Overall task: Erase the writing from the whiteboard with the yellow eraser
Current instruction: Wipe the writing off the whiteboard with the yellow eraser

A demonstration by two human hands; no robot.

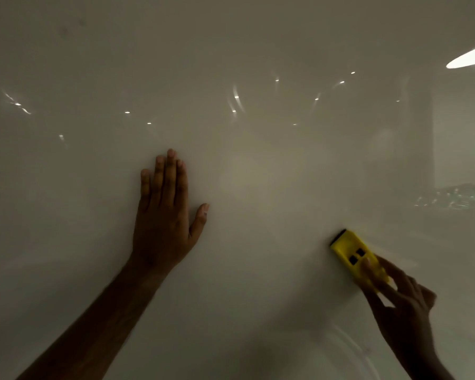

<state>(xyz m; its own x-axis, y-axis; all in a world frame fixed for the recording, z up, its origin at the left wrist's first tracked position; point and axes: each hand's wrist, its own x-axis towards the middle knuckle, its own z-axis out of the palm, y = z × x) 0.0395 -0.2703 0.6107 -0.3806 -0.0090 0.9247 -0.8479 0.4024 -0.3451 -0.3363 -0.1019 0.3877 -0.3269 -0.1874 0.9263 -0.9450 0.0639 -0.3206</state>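
The glossy whiteboard (258,174) fills the whole view, and I see no clear writing on it. My left hand (165,212) lies flat against the board left of centre, fingers pointing up and thumb spread to the right. At the lower right, my right hand (398,300) holds the yellow eraser (353,253) by its lower end, thumb on its back. The eraser is pressed to the board and tilted, its dark felt edge at the upper left. Two small black squares mark its back.
Ceiling lights reflect in the board as small bright dots across the upper half, with one large bright oval (469,57) at the top right. A faint reflection of a room shows at the right edge (455,198).
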